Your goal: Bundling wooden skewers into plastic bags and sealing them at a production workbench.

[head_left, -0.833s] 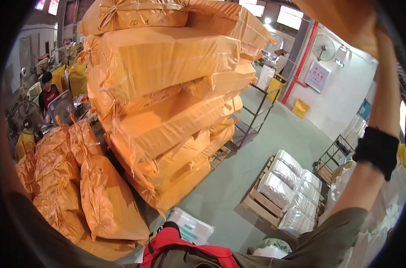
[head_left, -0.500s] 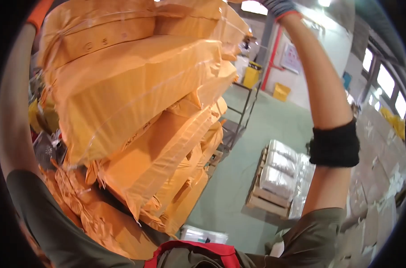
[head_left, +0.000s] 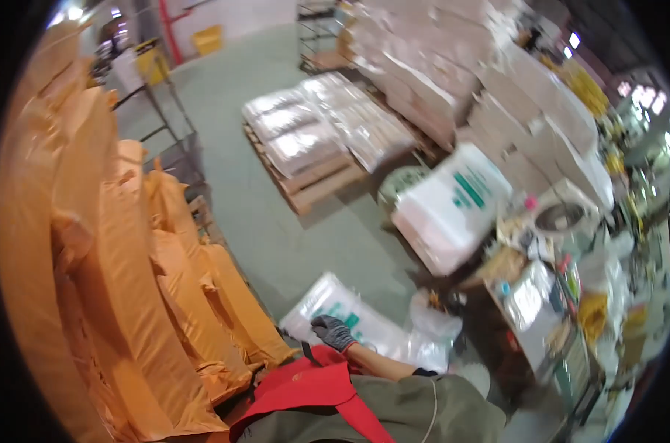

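Note:
My right hand (head_left: 333,332), in a grey knit glove, is held low in front of the red apron (head_left: 298,387). Its fingers look loosely bent and apart, with nothing visible in them. Beneath it in the picture, a white plastic package with green print (head_left: 379,325) lies on the floor; I see no grip on it. A black band (head_left: 425,372) circles my right arm. My left hand is out of sight. Along the left stand tall stacked bundles in orange wrapping (head_left: 121,280), apart from my right hand.
Clear-wrapped packs (head_left: 298,144) sit on a wooden pallet (head_left: 324,188) ahead. A white sack with green print (head_left: 453,207) stands to the right, before pale stacked bales (head_left: 438,81). A cluttered workbench (head_left: 508,325) is at the right; a metal rack (head_left: 169,118) stands far left.
My view has swung right, away from the orange bundles. Both arms were raised beside the stack; now my right hand is lowered near the apron, and my left has left the picture.

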{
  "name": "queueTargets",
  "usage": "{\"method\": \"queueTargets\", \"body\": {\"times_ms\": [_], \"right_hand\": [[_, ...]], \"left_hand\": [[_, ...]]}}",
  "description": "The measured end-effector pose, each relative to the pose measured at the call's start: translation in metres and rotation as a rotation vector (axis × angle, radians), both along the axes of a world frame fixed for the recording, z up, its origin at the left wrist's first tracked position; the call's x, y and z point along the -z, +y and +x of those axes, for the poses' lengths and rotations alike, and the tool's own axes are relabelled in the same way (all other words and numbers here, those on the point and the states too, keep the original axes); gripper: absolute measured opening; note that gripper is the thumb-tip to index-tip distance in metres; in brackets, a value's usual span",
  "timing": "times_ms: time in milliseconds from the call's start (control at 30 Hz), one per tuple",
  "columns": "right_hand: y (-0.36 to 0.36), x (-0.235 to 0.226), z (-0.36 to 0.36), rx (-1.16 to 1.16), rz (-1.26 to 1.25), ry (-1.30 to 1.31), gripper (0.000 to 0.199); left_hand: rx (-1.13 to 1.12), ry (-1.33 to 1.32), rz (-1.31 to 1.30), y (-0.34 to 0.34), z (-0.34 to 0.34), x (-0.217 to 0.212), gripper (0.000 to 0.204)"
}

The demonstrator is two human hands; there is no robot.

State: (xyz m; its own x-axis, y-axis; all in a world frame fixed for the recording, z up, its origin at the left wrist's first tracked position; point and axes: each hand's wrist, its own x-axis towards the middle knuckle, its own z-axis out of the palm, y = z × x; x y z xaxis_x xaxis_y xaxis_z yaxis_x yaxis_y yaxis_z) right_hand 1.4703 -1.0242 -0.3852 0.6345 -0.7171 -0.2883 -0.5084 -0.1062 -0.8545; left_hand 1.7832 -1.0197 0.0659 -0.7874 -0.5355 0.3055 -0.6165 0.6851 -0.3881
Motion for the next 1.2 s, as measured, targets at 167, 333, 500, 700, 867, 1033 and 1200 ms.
{"method": "queueTargets", "body": {"times_ms": [167,333,500,700,867,1033,1200], "right_hand": [[0.039,0.041,-0.106,0.035,0.180,0.184,0.030],[0.066,0.083,-0.210,0.821,0.176,-0.477,0.027],[0.215,0.093,-0.391,1.200,0.124,-0.015,0.023],[0.405,0.124,-0.495,1.423,0.253,0.735,0.029],[0.427,0.044,-0.499,1.564,0.534,0.211,0.021],[0.472,0.061,-0.576,2.205,0.694,-0.513,0.023],[0.402,0.055,-0.730,2.035,0.378,0.030,0.023]], "left_hand": [[0.414,0.042,0.137,-0.044,-0.154,0.018,0.008],[0.908,0.065,0.259,-0.052,-0.363,0.020,0.007],[1.288,0.085,0.329,-0.002,-0.535,0.012,0.005],[1.874,0.524,0.463,0.035,-0.708,0.031,0.004],[1.726,0.433,0.877,0.070,-0.771,0.090,0.028],[1.597,-0.098,1.242,0.056,-0.878,0.182,0.046],[0.911,-0.107,1.753,0.005,-0.960,0.327,0.036]]}}
